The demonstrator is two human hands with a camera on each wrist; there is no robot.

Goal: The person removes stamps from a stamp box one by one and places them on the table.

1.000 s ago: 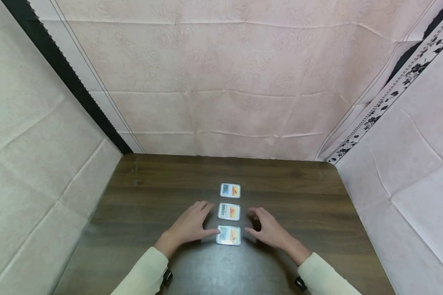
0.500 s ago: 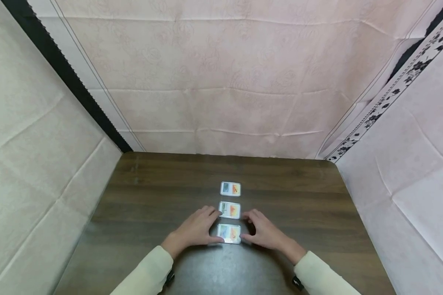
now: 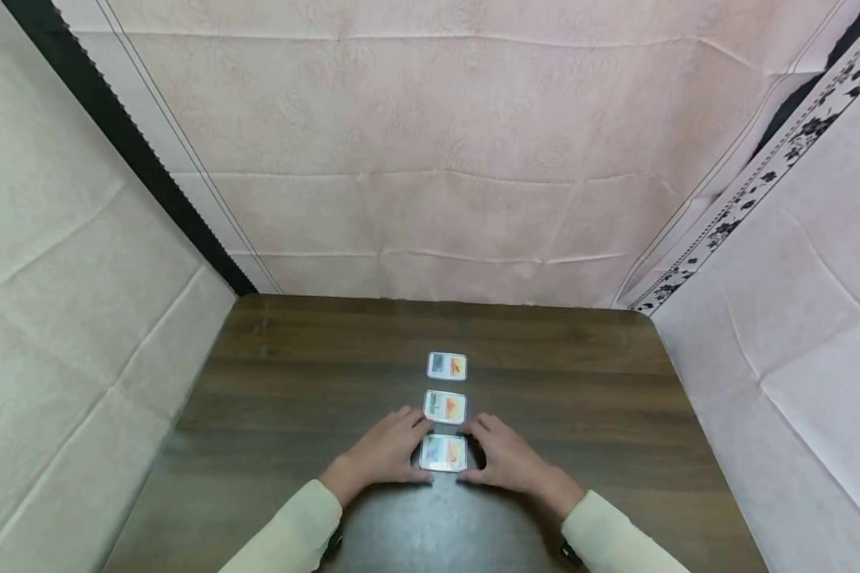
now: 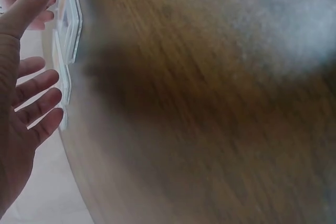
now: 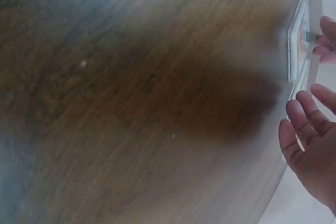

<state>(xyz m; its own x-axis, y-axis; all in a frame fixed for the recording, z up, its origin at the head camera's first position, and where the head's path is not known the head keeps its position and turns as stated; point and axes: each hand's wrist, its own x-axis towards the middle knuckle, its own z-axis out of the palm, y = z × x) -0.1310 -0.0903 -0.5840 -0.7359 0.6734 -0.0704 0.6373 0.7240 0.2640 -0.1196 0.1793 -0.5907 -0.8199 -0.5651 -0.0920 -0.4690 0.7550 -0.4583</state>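
Three flat rectangular cases with clear edges and printed pictures lie in a column: the nearest case, the middle case and the far case. My left hand is at the left of the nearest case, its thumb by the near left corner and its fingers by the far left one. Mirroring it on the right, my right hand has thumb and fingers spread around that side. In the left wrist view, the left fingers are spread beside the case edges. The right wrist view has the right fingers loosely bent beside the cases.
The cases rest on a dark wooden table with rounded far corners. Pale patterned cloth hangs behind it, with more white cloth on the left and right. A black device sits at the right wrist.
Both hands have closed in around the nearest case from left and right and drawn slightly nearer to the body. The three cases keep their column.
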